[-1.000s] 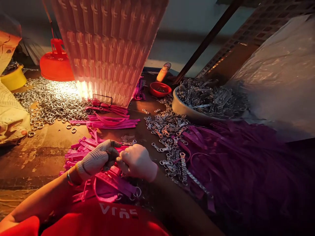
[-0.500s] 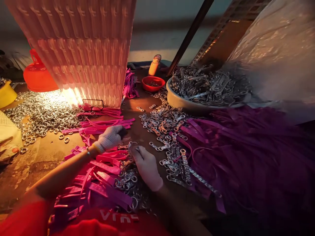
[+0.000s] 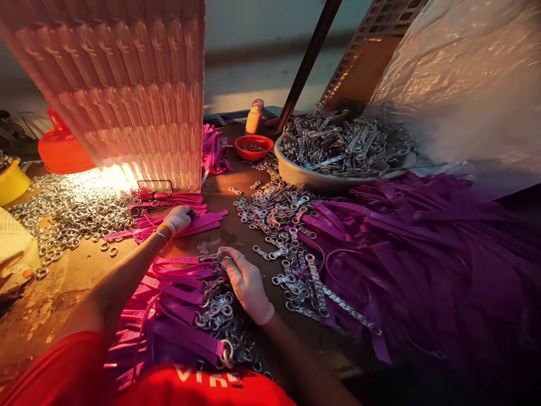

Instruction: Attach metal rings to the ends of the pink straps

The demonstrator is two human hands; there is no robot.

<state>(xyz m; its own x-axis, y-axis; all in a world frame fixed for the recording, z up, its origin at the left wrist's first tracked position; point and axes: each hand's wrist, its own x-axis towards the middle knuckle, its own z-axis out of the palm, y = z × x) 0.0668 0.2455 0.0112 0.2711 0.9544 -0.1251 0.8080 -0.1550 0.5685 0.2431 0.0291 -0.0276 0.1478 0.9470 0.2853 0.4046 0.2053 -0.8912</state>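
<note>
My left hand (image 3: 177, 220), in a white knitted glove, reaches over a small stack of flat pink straps (image 3: 209, 221). Its fingertips are dark and mostly hidden, so their grip does not show. Nearer to me, my right hand (image 3: 249, 285), in a thin pale glove, has thumb and forefinger closed on a metal ring (image 3: 222, 252) beside the tip of a strap. Below both hands lies a heap of pink straps (image 3: 177, 296) with silver chain links (image 3: 220, 310) at their right ends.
Loose metal rings (image 3: 80, 206) spread under a red lamp (image 3: 65, 149) beside a ribbed translucent panel (image 3: 139, 101). A wide basin (image 3: 304, 173) holds metal chains. Purple straps (image 3: 414, 242) pile up at right. A red bowl (image 3: 253, 148) and a bottle (image 3: 254, 119) stand behind.
My left hand has moved left and away from my right hand, onto the farther straps. My right hand stays near the ring. The whole view has shifted slightly.
</note>
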